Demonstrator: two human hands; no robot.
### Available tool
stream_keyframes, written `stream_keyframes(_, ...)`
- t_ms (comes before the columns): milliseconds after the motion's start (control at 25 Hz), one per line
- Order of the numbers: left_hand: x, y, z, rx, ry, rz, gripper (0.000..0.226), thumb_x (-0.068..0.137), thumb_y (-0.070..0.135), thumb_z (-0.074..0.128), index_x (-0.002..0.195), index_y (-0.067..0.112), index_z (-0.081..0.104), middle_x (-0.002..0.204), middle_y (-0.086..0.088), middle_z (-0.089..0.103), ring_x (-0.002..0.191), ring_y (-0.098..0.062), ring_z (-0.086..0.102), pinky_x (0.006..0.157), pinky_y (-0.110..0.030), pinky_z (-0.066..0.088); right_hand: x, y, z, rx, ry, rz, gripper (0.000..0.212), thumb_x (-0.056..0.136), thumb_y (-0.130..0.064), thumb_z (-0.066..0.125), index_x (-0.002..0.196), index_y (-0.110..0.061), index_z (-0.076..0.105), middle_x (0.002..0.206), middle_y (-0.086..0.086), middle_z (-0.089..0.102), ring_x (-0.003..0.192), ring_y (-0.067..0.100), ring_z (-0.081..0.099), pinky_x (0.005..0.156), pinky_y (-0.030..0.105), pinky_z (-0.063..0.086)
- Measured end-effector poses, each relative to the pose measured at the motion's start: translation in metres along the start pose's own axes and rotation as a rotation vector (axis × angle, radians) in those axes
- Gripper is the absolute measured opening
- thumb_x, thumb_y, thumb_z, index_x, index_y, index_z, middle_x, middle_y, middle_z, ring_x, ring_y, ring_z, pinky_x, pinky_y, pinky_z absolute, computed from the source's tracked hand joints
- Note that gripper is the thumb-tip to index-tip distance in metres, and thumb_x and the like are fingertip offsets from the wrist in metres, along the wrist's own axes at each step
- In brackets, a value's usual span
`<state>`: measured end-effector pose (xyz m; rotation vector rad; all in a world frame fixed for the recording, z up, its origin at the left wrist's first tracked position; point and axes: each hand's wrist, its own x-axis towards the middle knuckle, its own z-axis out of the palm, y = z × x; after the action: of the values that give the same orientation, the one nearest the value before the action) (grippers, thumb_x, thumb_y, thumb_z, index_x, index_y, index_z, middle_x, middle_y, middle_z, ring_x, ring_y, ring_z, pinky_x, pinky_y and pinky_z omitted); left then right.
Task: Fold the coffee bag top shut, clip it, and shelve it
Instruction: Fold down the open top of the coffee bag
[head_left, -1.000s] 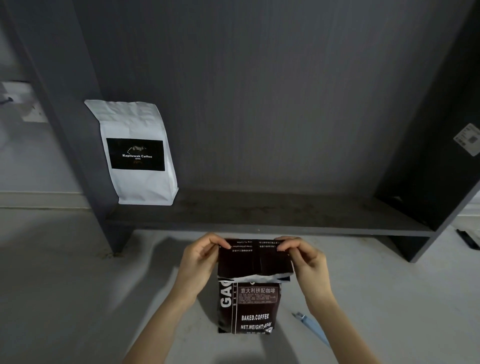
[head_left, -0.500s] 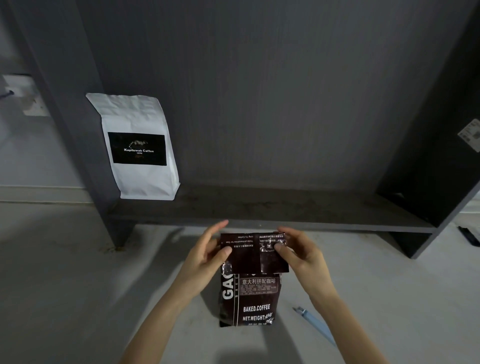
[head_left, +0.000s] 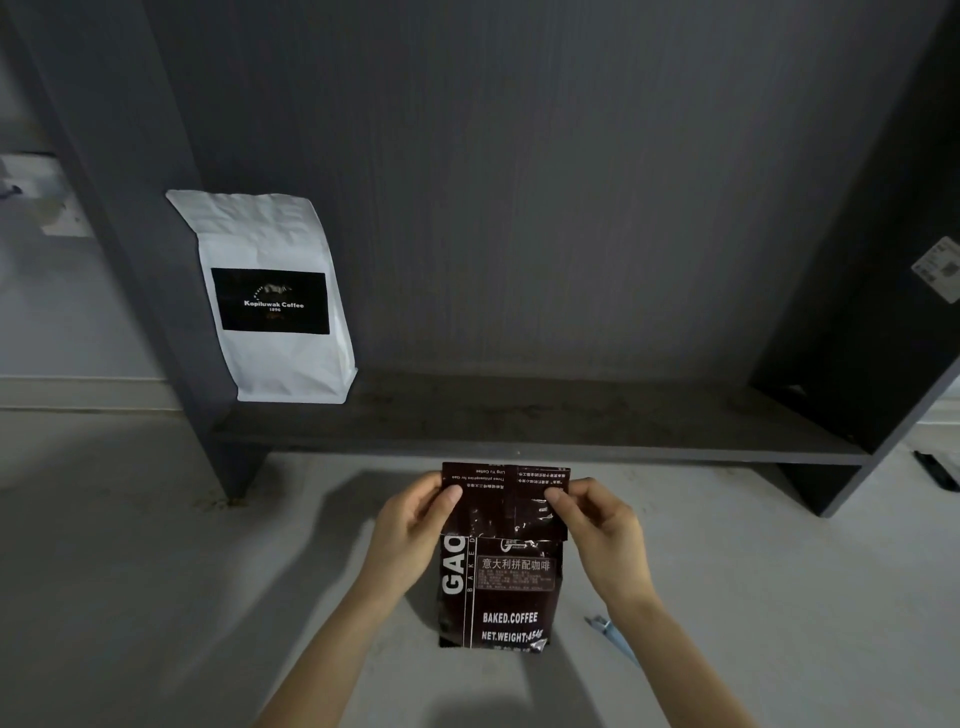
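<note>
So far only the first step is under way: the dark brown coffee bag (head_left: 498, 587) stands upright on the pale floor (head_left: 156, 545) just in front of the shelf (head_left: 571, 421), and its top flap (head_left: 506, 499) is turned down toward the person over the front panel, printed text showing upside down. The left hand (head_left: 415, 525) pinches the flap's left corner, thumb on the front, other fingers behind; the right hand (head_left: 597, 519) pinches the right corner the same way. Whether the crease is pressed flat I cannot tell. Clipping is not done: a pale blue clip-like piece (head_left: 610, 631), partly hidden by the right forearm, lies on the floor to the bag's right, untouched. Shelving is left too.

For room, the shelf board is bare across its middle and right; a white Kopiluwak Coffee bag (head_left: 270, 301) stands at its left end against the side panel (head_left: 130, 234). The board's front edge sits just beyond the flap, so lifting the bag calls for clearing that lip, and the dark right-hand panel (head_left: 883, 286) bounds the far side
</note>
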<state>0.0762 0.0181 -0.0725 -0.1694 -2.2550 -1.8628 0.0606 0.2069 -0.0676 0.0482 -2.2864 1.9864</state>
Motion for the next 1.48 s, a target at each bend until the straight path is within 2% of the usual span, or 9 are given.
stream_keyframes(120, 0.004, 0.006, 0.0, -0.068, -0.003, -0.033, 0.022, 0.084, 0.008, 0.055, 0.085, 0.03, 0.061, 0.077, 0.018, 0.071, 0.082, 0.007, 0.063, 0.07, -0.005, 0.046, 0.004, -0.004, 0.002, 0.01, 0.012, -0.026, 0.019, 0.08, -0.019, 0.063, 0.062, -0.025, 0.062, 0.065, 0.002, 0.066, 0.064, 0.014, 0.058, 0.061, 0.025, 0.047)
stream_keyframes(320, 0.008, 0.006, 0.007, -0.041, -0.096, -0.095, 0.025, 0.079, 0.013, 0.063, 0.096, 0.03, 0.056, 0.092, 0.018, 0.064, 0.08, 0.015, 0.06, 0.069, -0.004, 0.046, 0.003, 0.0, 0.002, 0.129, -0.049, -0.012, 0.015, 0.081, -0.009, 0.06, 0.079, -0.023, 0.064, 0.079, -0.004, 0.069, 0.071, 0.003, 0.065, 0.062, 0.014, 0.053)
stream_keyframes(440, 0.008, 0.001, 0.013, -0.082, -0.037, -0.088, 0.022, 0.08, 0.012, 0.061, 0.088, 0.032, 0.057, 0.091, 0.013, 0.066, 0.078, 0.011, 0.063, 0.068, -0.005, 0.047, 0.003, 0.005, -0.003, 0.19, -0.116, 0.0, 0.025, 0.079, 0.002, 0.059, 0.087, -0.021, 0.063, 0.083, -0.009, 0.069, 0.071, -0.003, 0.066, 0.061, 0.01, 0.051)
stream_keyframes(600, 0.01, -0.004, 0.018, -0.1, 0.007, -0.085, 0.018, 0.081, 0.011, 0.06, 0.088, 0.028, 0.059, 0.089, 0.006, 0.068, 0.077, 0.004, 0.065, 0.066, -0.008, 0.049, 0.01, 0.011, -0.001, 0.2, -0.077, 0.039, 0.018, 0.078, -0.001, 0.062, 0.074, -0.018, 0.067, 0.065, -0.012, 0.072, 0.066, 0.0, 0.065, 0.059, 0.009, 0.049)
stream_keyframes(960, 0.028, -0.015, 0.016, -0.055, 0.063, -0.07, 0.015, 0.079, 0.013, 0.063, 0.085, 0.026, 0.062, 0.085, 0.006, 0.069, 0.077, -0.008, 0.066, 0.066, -0.011, 0.051, 0.03, 0.009, 0.009, 0.15, -0.06, 0.069, 0.014, 0.079, -0.006, 0.062, 0.074, -0.018, 0.065, 0.074, -0.001, 0.068, 0.062, -0.001, 0.063, 0.058, 0.006, 0.048)
stream_keyframes(1120, 0.048, -0.015, 0.01, 0.067, 0.101, -0.036, 0.014, 0.074, 0.026, 0.067, 0.087, 0.021, 0.064, 0.086, 0.003, 0.069, 0.085, -0.014, 0.065, 0.079, -0.031, 0.052, 0.05, 0.005, 0.014, 0.006, -0.022, 0.058, 0.012, 0.078, -0.013, 0.065, 0.075, -0.024, 0.064, 0.072, -0.001, 0.066, 0.071, 0.012, 0.062, 0.06, 0.008, 0.047)
stream_keyframes(1240, 0.059, -0.022, 0.012, 0.41, 0.234, -0.014, 0.032, 0.073, 0.032, 0.068, 0.089, 0.005, 0.061, 0.092, -0.01, 0.068, 0.095, -0.024, 0.056, 0.085, -0.043, 0.045, 0.062, 0.005, 0.018, -0.04, -0.026, 0.084, 0.006, 0.078, -0.016, 0.065, 0.081, -0.021, 0.065, 0.069, -0.006, 0.063, 0.071, 0.009, 0.06, 0.064, 0.012, 0.045)
stream_keyframes(1360, 0.051, -0.027, 0.014, 0.182, 0.222, -0.112, 0.033, 0.074, 0.036, 0.065, 0.098, 0.015, 0.059, 0.099, -0.004, 0.067, 0.098, -0.02, 0.06, 0.088, -0.04, 0.047, 0.065, 0.01, 0.024, -0.059, -0.019, 0.108, 0.014, 0.079, -0.019, 0.065, 0.093, -0.017, 0.066, 0.076, -0.006, 0.065, 0.076, 0.009, 0.061, 0.065, 0.012, 0.045)
stream_keyframes(1480, 0.049, -0.033, 0.012, -0.013, 0.215, -0.207, 0.032, 0.072, 0.036, 0.061, 0.098, 0.018, 0.061, 0.098, -0.003, 0.069, 0.094, -0.018, 0.064, 0.086, -0.037, 0.049, 0.063, 0.013, 0.027, -0.037, 0.05, 0.151, 0.013, 0.077, -0.022, 0.066, 0.089, -0.016, 0.067, 0.081, 0.0, 0.068, 0.08, 0.014, 0.063, 0.065, 0.017, 0.045)
